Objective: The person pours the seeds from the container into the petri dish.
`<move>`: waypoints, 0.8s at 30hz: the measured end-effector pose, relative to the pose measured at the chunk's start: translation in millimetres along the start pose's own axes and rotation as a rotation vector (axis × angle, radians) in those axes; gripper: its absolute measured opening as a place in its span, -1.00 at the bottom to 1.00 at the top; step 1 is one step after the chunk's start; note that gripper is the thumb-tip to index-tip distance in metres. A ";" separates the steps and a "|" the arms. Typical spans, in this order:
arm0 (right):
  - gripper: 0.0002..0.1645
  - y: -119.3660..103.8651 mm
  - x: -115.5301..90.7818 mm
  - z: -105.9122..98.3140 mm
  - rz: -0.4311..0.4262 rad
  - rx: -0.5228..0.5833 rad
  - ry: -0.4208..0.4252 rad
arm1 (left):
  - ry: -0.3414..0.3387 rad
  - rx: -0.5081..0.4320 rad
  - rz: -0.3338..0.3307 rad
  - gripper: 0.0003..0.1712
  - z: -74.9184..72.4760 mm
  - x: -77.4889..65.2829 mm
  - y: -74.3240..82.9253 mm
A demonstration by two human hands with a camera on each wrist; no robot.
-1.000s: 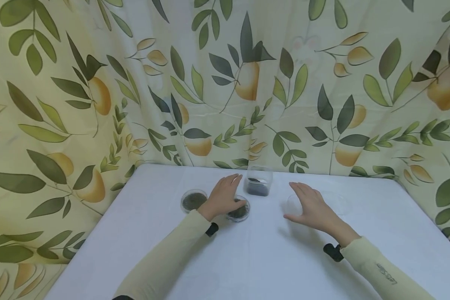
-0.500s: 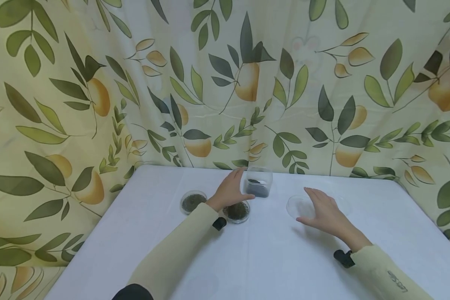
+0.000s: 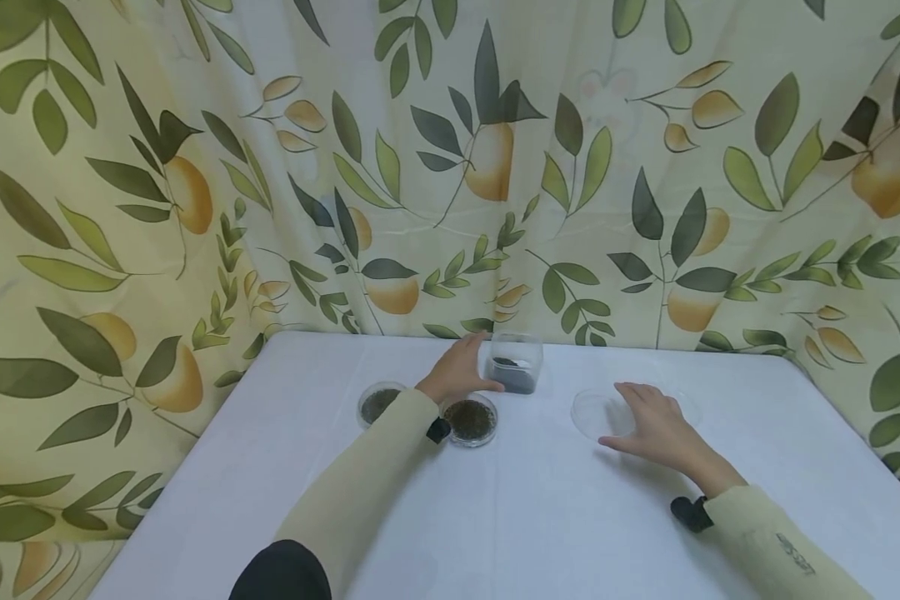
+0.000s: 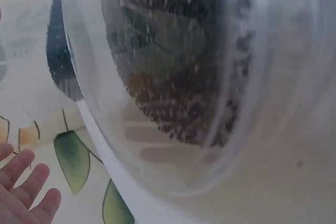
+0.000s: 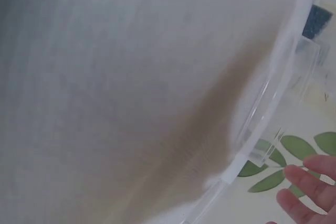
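Observation:
My left hand (image 3: 456,372) reaches to the left side of a clear square container (image 3: 521,377) that holds dark material, its fingers and thumb spread at the wall. Just below the wrist stands a clear round dish (image 3: 471,422) of dark brown granules, large and close in the left wrist view (image 4: 178,66). A second round dish (image 3: 377,402) with dark contents is partly hidden by the left sleeve. My right hand (image 3: 656,427) is held with thumb and fingers apart beside a clear round dish or lid (image 3: 589,413); another clear rim (image 3: 688,406) shows behind it.
A white cloth covers the table (image 3: 540,517). Behind its far edge hangs a leaf-and-fruit patterned curtain (image 3: 450,208). Black camera straps (image 3: 692,514) sit at both wrists.
My left hand has moved from over the nearer granule dish to the square container's left side, uncovering that dish. My right hand has shifted right and slightly nearer me.

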State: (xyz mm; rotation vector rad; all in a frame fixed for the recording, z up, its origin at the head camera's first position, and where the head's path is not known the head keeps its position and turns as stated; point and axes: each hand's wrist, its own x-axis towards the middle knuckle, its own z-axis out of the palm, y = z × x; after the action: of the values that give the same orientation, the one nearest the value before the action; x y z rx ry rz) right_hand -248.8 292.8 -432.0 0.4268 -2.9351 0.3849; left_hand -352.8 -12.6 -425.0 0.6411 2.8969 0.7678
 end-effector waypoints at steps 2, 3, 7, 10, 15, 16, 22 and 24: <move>0.10 0.9 1.3 0.5 -0.001 -0.026 -0.011 | -0.012 0.033 0.003 0.22 -1.3 3.1 -1.1; 0.10 1.3 1.8 0.6 -0.001 -0.039 -0.017 | -0.016 0.047 0.007 0.22 -1.8 4.7 -1.8; 0.11 5.0 3.0 1.8 -0.005 -0.081 -0.035 | -0.022 0.101 0.020 0.23 -3.2 10.2 -3.4; 0.10 9.5 3.0 2.4 -0.011 -0.115 -0.045 | -0.027 0.131 0.027 0.24 -3.0 14.1 -4.3; 0.08 17.9 2.2 1.3 -0.050 -0.165 -0.054 | -0.042 0.153 0.039 0.26 -0.9 20.1 -5.1; 0.08 19.4 2.0 1.0 -0.060 -0.172 -0.056 | -0.043 0.149 0.042 0.26 -0.3 21.3 -4.9; 0.03 27.3 1.3 1.5 -0.113 -0.200 -0.046 | -0.044 0.127 0.041 0.28 4.2 27.6 -3.6; 0.01 28.4 1.5 2.1 -0.121 -0.196 -0.044 | -0.049 0.129 0.039 0.29 5.0 28.9 -3.0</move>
State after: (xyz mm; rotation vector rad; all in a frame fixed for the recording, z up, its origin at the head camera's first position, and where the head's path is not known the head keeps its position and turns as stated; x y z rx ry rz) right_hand -258.9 318.2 -440.2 0.5881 -2.9320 0.0723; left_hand -379.3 -0.7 -429.9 0.7206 2.9149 0.5640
